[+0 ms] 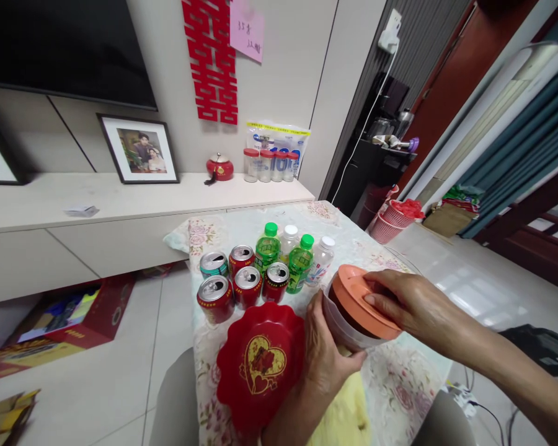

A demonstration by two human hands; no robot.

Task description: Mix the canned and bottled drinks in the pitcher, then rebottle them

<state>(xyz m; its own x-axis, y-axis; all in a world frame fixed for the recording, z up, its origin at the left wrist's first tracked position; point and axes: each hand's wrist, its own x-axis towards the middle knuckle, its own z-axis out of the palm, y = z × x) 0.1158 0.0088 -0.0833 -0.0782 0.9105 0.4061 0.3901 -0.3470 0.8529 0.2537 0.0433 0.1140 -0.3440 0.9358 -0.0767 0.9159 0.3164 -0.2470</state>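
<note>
My left hand is wrapped around the side of a translucent plastic container, held tilted above the table. An orange lid sits at a slant over its mouth, and a dark gap shows between rim and lid. My right hand grips the top of that lid with thumb and fingers. Beside my left wrist lies a red scalloped plate with a gold heart print. Under the hands is a pale yellow surface, its kind unclear. The container's inside is hidden.
Several opened drink cans and several plastic bottles stand behind the plate on the flowered tablecloth. Farther back, a white cabinet carries red-lidded jars, a red pot and a framed photo.
</note>
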